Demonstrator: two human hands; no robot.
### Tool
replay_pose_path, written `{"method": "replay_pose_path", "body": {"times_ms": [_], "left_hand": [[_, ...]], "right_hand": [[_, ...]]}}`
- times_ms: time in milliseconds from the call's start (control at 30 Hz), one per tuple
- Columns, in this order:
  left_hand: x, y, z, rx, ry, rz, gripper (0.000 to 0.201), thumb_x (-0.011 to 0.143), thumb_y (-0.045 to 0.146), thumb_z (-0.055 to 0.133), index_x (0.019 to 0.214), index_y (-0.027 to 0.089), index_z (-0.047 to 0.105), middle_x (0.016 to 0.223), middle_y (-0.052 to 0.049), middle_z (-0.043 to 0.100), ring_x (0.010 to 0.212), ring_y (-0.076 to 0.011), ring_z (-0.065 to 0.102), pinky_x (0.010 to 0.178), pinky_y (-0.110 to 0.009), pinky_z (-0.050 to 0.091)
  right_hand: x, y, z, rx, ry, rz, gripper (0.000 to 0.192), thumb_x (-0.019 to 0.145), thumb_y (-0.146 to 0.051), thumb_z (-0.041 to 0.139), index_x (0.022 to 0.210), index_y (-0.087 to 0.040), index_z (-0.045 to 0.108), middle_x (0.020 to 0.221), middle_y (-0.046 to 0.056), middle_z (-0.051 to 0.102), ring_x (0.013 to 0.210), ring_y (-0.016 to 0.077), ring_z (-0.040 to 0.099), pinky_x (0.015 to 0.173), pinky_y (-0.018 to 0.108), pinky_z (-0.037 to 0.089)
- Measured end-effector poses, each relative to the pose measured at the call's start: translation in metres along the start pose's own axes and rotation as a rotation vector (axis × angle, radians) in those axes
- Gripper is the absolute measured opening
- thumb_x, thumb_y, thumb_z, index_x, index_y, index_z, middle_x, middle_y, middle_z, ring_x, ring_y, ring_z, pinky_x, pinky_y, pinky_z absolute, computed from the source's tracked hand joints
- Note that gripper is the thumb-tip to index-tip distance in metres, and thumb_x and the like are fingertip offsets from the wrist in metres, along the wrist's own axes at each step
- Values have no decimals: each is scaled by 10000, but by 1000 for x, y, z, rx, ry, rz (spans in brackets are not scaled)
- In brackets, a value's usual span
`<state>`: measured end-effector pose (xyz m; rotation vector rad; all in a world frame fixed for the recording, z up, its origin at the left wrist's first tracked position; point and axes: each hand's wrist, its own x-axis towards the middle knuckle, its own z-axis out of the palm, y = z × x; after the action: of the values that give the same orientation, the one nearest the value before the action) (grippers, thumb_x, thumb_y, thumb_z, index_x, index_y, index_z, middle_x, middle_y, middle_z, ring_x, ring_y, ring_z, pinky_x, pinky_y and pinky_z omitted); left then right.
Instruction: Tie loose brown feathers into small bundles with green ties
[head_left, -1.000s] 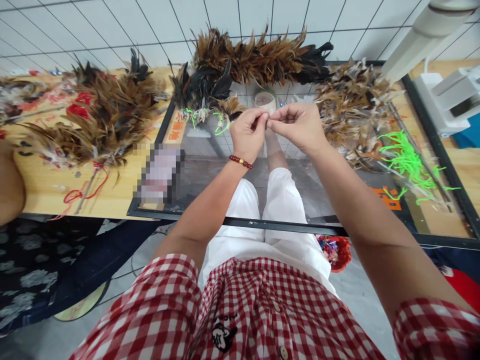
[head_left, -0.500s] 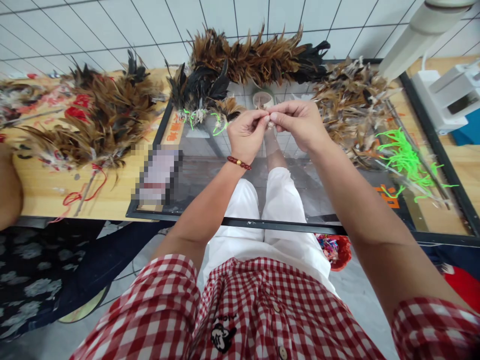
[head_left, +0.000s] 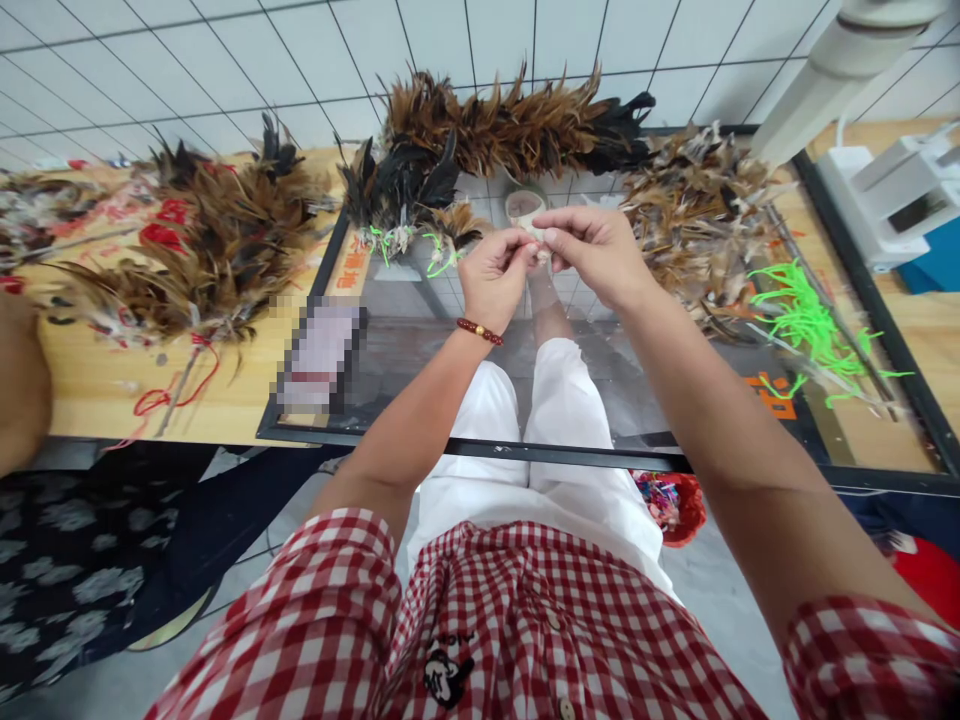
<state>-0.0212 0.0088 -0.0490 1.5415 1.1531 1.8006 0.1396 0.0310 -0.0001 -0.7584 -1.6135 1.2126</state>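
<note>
My left hand (head_left: 496, 270) and my right hand (head_left: 592, 250) meet fingertip to fingertip above a glass table top (head_left: 450, 340). Between the pinched fingers sits something small and pale (head_left: 538, 246), mostly hidden, so I cannot tell what it is. A red bead bracelet (head_left: 480, 329) circles my left wrist. Just behind the hands stands a roll of tape (head_left: 525, 205). Small feather bundles tied with green string (head_left: 420, 215) lie to the left of the hands.
Brown and black feathers (head_left: 517, 120) are heaped along the far edge, on the wooden table at left (head_left: 202, 240) and at right (head_left: 697, 200). Green strings (head_left: 810, 320) lie on the right. A white lamp arm (head_left: 832, 70) rises at top right. Another person's arm (head_left: 19, 380) shows at far left.
Both hands stay pinched together and have shifted only slightly; the fingers work the small piece between them. The view has tilted a little.
</note>
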Motion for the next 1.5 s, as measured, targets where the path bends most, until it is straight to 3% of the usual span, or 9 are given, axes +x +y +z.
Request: {"method": "replay_pose_path", "body": {"times_ms": [233,633,733,900,1067,1167,1367,1500], "left_hand": [[2,3,-1,59,30,-11,163,893,384,791,891,224,759,862,1,765,767,-112,729,726,-234,602],[-5,25,4,-4,-13,-177,125,937,368,745,948,244,749,852,3,777,730,-102,743,696,-228,601],[-4,28,5,-48,5,-266,147,927,367,762,1016,253,735,867,15,784,690,-83,728,647,-201,575],[-1,45,8,-220,84,-494,134,925,341,773,943,243,683,917,11,803,631,-65,697,570,-177,550],[-1,64,12,-429,141,-692,221,939,375,763,928,212,613,865,28,780,602,-48,685,543,-141,511],[1,60,9,-490,196,-782,261,947,401,751,890,209,583,736,51,704,565,-44,660,522,-138,480],[7,33,-2,-390,82,-697,291,993,376,684,806,224,521,596,68,572,475,-46,552,469,-169,430],[8,34,-2,-387,54,-587,306,1001,242,647,759,228,460,581,73,548,457,-47,515,451,-184,381]], "right_hand": [[-3,-8,1,-15,-71,-3,280,841,-414,879,859,-174,738,813,22,741,695,121,667,661,265,592],[5,9,-1,-50,142,96,324,954,-399,754,784,-231,535,680,-36,600,591,106,618,590,247,524],[4,7,-1,-38,181,164,319,944,-378,751,765,-229,533,678,-27,600,586,111,614,576,251,519],[2,6,-1,-81,195,241,292,911,-292,751,716,-217,548,641,-26,593,536,101,554,540,243,470],[-2,14,-1,-317,170,154,301,921,-335,732,720,-229,534,637,-19,597,637,156,607,711,324,557],[-4,24,-6,-457,189,61,283,919,-391,726,752,-235,558,692,2,622,800,211,658,827,381,576],[6,58,-18,-345,230,-21,311,937,-489,702,798,-237,583,764,3,634,737,178,637,743,361,551],[11,60,-20,-300,328,-124,320,924,-558,724,934,-255,622,879,12,695,878,182,656,760,335,540]]}}
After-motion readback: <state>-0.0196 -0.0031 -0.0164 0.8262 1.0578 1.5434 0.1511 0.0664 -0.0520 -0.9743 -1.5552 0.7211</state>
